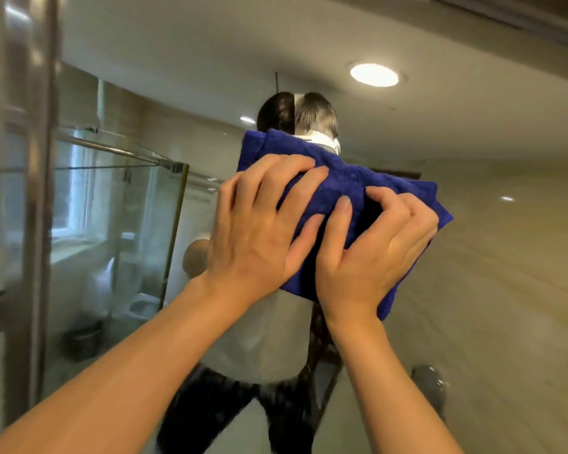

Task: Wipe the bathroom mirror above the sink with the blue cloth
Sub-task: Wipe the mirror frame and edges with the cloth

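Blue cloth is pressed against the mirror by the left hand, its grip spread nearly straight, and is bunched under the curled grip of the right hand.

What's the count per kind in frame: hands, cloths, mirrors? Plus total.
Hands: 2, left hand and right hand
Blue cloth: 1
Mirror: 1
Total: 4

Upright mirror with blue cloth flat against it.
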A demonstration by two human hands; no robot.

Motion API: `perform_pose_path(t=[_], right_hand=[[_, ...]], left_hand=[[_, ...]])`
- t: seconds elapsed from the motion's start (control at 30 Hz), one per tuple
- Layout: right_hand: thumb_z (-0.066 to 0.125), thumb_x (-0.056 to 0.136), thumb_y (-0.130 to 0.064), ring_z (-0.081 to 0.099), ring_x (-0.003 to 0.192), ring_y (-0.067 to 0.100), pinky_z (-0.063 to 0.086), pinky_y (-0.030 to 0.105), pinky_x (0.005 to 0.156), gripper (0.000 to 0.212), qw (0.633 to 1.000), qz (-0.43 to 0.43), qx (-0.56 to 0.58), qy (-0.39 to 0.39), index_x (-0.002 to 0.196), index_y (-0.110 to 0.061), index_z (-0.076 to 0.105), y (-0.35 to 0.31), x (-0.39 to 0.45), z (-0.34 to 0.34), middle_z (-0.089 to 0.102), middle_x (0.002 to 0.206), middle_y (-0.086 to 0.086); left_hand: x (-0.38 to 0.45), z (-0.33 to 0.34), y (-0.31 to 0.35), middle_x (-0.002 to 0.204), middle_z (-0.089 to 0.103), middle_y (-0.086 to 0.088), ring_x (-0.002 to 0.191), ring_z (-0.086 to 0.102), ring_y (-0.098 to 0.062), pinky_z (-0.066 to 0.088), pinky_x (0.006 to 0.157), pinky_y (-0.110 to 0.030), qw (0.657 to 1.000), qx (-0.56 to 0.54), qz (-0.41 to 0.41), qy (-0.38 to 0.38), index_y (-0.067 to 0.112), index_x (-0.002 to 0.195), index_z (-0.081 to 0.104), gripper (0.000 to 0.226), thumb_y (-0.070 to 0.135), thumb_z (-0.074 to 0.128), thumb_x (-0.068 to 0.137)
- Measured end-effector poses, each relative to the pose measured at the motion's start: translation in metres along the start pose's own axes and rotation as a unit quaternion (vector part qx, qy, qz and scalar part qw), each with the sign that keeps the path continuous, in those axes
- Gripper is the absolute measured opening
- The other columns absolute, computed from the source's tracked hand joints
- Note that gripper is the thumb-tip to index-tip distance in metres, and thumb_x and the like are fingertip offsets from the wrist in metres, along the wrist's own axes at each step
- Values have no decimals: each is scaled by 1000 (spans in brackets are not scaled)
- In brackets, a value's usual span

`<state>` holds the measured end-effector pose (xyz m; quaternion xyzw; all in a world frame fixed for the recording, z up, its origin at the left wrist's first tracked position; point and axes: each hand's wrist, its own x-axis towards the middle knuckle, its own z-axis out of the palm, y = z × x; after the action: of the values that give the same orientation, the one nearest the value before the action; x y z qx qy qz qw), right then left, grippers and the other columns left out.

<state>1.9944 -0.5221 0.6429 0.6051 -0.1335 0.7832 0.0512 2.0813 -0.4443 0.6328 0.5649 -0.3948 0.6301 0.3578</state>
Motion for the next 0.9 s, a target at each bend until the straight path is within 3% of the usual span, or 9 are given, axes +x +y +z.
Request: perform_pose_path(t=[0.17,0.6,0.9], right_hand=[[62,89,-21,46,98,27,32,27,88,30,1000,1,19,-11,105,5,62,-37,-9,20,56,102,22],[65,87,-23,48,101,28,35,32,87,34,996,-10,73,-53,108,4,63,-148,-32,78,59,107,20],[69,85,-18,53,98,32,38,34,85,33,996,-25,64,-51,109,4,63,-160,-42,84,58,106,20]], left_hand=[[-1,-14,-40,135,57,-7,126,44,-25,36,96,-39,1000,6,-8,13,17,135,49,44,35,54,95],[-7,-59,-160,134,57,-12,125,43,-26,35,103,-35,999,23,-43,24,8,131,58,41,30,54,97],[-16,-65,-169,134,57,-12,124,50,-30,38,102,-38,997,13,-61,37,8,132,59,38,24,54,98]])
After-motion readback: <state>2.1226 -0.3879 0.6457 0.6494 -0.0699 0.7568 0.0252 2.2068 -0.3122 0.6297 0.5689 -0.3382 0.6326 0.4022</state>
